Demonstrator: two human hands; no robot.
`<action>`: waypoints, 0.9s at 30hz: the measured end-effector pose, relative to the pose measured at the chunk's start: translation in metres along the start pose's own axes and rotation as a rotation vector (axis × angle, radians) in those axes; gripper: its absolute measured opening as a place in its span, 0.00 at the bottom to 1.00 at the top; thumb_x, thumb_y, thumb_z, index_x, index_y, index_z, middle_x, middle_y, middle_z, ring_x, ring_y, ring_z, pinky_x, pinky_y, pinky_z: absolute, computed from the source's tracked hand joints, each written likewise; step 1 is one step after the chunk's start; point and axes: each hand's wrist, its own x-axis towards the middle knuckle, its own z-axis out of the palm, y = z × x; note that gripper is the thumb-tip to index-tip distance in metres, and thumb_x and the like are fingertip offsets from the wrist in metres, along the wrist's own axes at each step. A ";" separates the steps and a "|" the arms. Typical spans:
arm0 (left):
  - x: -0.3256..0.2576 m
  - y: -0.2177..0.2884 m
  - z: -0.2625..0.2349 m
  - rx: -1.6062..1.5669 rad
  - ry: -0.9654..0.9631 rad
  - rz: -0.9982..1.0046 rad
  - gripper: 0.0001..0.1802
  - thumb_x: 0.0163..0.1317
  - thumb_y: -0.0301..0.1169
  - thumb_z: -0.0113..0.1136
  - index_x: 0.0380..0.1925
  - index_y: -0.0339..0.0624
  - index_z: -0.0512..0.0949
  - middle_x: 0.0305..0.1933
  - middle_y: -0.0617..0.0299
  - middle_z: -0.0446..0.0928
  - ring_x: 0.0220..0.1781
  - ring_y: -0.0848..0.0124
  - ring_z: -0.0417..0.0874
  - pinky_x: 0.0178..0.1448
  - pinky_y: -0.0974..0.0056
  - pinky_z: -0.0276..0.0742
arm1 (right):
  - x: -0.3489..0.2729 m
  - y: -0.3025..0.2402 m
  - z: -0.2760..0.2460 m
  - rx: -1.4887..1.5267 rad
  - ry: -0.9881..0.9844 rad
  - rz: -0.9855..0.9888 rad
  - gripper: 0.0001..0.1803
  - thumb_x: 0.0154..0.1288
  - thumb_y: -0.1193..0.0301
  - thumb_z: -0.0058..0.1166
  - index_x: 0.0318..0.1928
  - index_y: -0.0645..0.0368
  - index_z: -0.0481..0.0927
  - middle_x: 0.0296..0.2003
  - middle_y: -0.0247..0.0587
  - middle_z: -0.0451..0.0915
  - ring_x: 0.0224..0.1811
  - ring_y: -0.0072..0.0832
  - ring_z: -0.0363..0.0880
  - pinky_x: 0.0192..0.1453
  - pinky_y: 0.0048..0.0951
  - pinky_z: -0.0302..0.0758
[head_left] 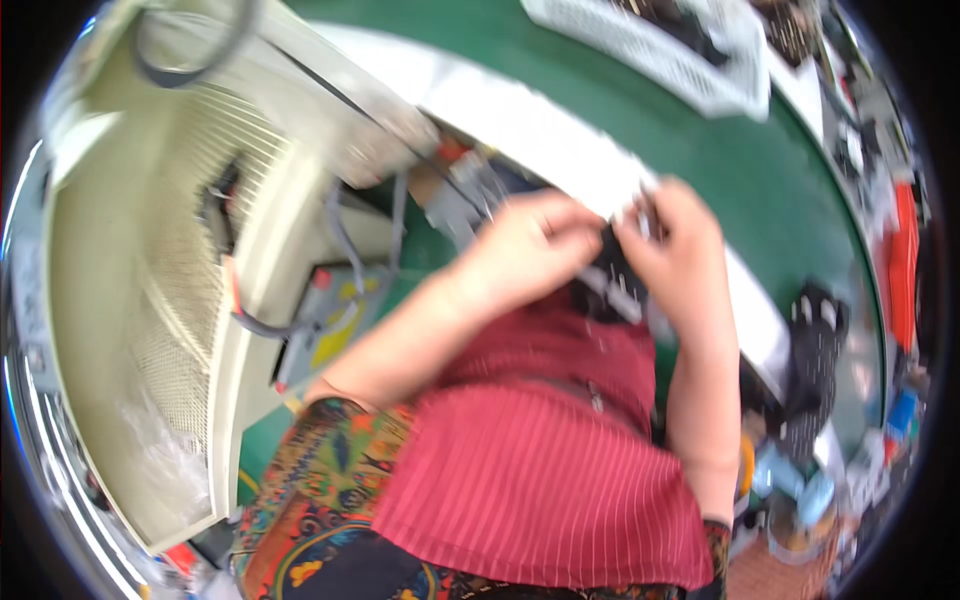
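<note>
My left hand (525, 250) and my right hand (675, 250) meet over a small dark part (610, 275) with pale metal pieces, just in front of my chest. Both hands have their fingers closed around it. The picture is blurred, so the part's exact shape is unclear. It lies at the near edge of a long white panel (540, 130) on the green work surface (700, 160). To the left stands a large cream appliance housing (130, 330) with a fine grille, and grey cables (345, 240) run from it toward my hands.
A white plastic basket (670, 50) with dark parts sits at the far side of the green surface. A grey box with a yellow label (325, 320) lies beside the housing. Dark and blue items (815, 400) crowd the right edge. My red striped apron fills the foreground.
</note>
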 end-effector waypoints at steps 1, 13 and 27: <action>-0.001 0.003 0.001 0.015 -0.004 0.009 0.10 0.60 0.29 0.61 0.41 0.37 0.80 0.39 0.66 0.81 0.42 0.79 0.78 0.48 0.71 0.75 | -0.002 0.000 0.000 -0.030 -0.037 0.032 0.10 0.54 0.69 0.57 0.32 0.64 0.75 0.29 0.53 0.76 0.33 0.49 0.76 0.36 0.40 0.72; 0.004 -0.010 0.005 0.308 -0.113 0.089 0.11 0.62 0.33 0.56 0.40 0.37 0.78 0.36 0.54 0.81 0.40 0.66 0.82 0.46 0.64 0.75 | -0.017 0.006 0.001 0.190 -0.031 0.055 0.08 0.49 0.75 0.59 0.27 0.66 0.74 0.24 0.42 0.70 0.24 0.29 0.68 0.28 0.29 0.64; 0.007 0.002 0.025 0.415 -0.070 0.068 0.12 0.62 0.32 0.54 0.42 0.38 0.78 0.38 0.52 0.81 0.41 0.61 0.83 0.47 0.62 0.76 | -0.034 0.009 -0.001 0.056 0.083 -0.052 0.09 0.52 0.74 0.58 0.30 0.64 0.72 0.29 0.46 0.72 0.27 0.42 0.74 0.32 0.37 0.71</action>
